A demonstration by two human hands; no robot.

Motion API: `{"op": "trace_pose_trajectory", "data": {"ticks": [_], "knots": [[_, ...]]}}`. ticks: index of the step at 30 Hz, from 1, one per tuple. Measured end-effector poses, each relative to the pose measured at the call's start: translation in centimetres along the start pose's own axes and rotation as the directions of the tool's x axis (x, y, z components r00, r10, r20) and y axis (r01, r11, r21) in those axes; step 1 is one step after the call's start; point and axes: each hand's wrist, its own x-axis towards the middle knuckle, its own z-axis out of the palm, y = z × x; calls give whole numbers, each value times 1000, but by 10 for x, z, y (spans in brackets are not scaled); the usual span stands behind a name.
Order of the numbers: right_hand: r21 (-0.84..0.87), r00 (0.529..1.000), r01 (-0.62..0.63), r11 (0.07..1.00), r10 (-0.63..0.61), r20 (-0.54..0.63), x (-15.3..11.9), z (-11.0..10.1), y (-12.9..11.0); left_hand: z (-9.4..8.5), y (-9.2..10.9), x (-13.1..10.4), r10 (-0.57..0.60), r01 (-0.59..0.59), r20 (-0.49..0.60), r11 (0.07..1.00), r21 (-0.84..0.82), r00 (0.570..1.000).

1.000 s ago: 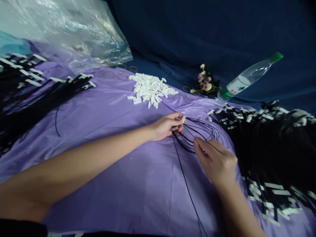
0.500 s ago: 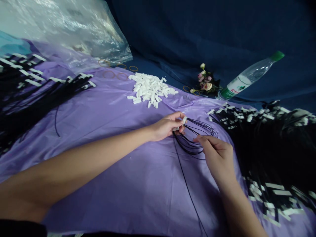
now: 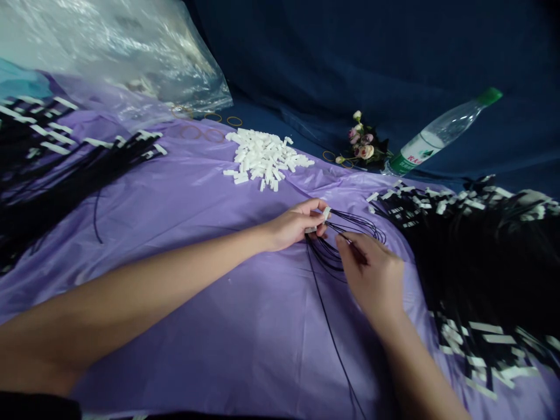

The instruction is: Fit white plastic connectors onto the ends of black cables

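My left hand (image 3: 294,226) is closed, its thumb and fingers pinching small white connectors (image 3: 326,213) at the ends of thin black wires. From there the black wires (image 3: 356,220) bow out to the right in a loose loop, and one long strand trails down toward the near edge. My right hand (image 3: 375,273) is closed too, thumb against forefinger on the wires inside the loop. Its palm hides part of the loop, and the exact number of strands in the pinch cannot be made out.
Beyond my hands lies a heap of white plastic pieces (image 3: 265,156) on the purple cloth (image 3: 210,326). Bundles of white-ended black wires flank me at left (image 3: 65,192) and right (image 3: 485,262). Farther back are a clear plastic bag (image 3: 131,52), rubber bands (image 3: 234,121), flowers (image 3: 363,146) and a bottle (image 3: 437,137).
My right hand has shifted left, closer to my left hand, and its thumb now reaches farther over the wire loop. My left hand keeps its hold on the white connectors.
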Motion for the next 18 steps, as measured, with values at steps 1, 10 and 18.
{"op": "trace_pose_trajectory", "data": {"ticks": [1,10,18], "knots": [[-40,1000,27,999,-28,-9,1,2,-1,0,0,0,6,-6,2,1000,6,1000],[-218,985,148,965,-163,-50,5,11,-5,-1,-5,2,24,-24,10,1000,9,1000],[-269,965,208,940,-242,-97,6,11,-1,3,0,0,-16,11,-74,997,-73,997]]}}
